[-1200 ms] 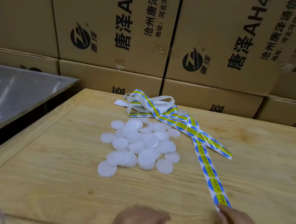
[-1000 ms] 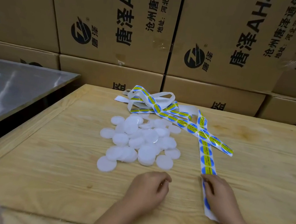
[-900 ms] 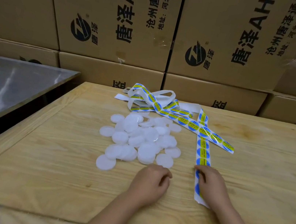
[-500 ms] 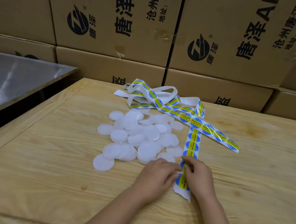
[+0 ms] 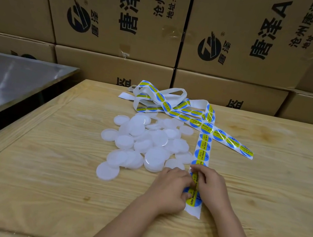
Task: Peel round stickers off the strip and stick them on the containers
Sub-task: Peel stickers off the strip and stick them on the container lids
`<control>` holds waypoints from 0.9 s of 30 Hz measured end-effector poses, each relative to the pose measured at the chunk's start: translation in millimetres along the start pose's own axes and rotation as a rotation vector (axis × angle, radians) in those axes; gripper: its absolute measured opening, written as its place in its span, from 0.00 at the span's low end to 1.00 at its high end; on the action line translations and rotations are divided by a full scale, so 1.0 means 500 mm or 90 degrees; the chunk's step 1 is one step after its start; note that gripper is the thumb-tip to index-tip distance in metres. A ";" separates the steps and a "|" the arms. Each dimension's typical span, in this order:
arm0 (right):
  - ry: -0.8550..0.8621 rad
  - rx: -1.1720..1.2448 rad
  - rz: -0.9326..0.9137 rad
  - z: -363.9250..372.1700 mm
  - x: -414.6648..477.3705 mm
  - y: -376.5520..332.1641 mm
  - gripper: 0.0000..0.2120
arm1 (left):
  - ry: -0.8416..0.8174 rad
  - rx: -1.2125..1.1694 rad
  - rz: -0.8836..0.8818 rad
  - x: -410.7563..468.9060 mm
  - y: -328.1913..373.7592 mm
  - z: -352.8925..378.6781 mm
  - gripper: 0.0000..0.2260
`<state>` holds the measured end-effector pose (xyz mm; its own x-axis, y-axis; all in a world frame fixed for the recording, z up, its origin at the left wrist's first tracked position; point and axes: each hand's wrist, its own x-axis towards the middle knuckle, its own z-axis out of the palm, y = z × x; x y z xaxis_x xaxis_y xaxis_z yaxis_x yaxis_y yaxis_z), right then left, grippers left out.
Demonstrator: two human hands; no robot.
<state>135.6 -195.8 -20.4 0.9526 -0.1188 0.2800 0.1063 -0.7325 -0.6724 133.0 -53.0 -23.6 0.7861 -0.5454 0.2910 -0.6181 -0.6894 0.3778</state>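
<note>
Where the strip [image 5: 201, 155] ends on the table [image 5: 43, 162], left hand [image 5: 169, 187] and right hand [image 5: 212, 187], curled fingers pinching it.

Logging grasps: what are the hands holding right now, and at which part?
Both the left hand and right hand grip the strip near its free end, fingers on the last stickers; whether one has lifted cannot be told.

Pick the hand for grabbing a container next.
Probably left. Both hands grip the sticker strip, but the left hand lies beside the white containers; the right hand is across the strip from them.
</note>
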 end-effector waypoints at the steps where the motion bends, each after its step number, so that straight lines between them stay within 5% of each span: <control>1: -0.001 0.006 0.000 0.000 0.000 -0.001 0.15 | 0.002 0.011 0.005 0.001 0.001 0.000 0.13; 7: 0.002 0.068 0.043 -0.003 -0.002 -0.004 0.15 | 0.079 -0.010 0.014 -0.006 0.004 -0.002 0.14; 14: -0.004 0.146 0.061 -0.017 -0.001 -0.006 0.08 | 0.097 -0.047 0.049 -0.018 0.006 -0.013 0.03; 21: -0.017 0.183 0.094 -0.029 0.003 -0.001 0.15 | 0.150 -0.406 -0.128 -0.040 -0.015 -0.059 0.10; 27: -0.056 0.087 0.050 -0.046 0.010 -0.011 0.06 | 0.257 -0.624 -0.230 -0.038 -0.044 -0.104 0.10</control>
<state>133.0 -207.7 0.8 0.9801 -0.1090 0.1661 0.0625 -0.6243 -0.7787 132.1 -2.7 8.1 0.9728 -0.0718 0.2201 -0.2210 -0.0059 0.9752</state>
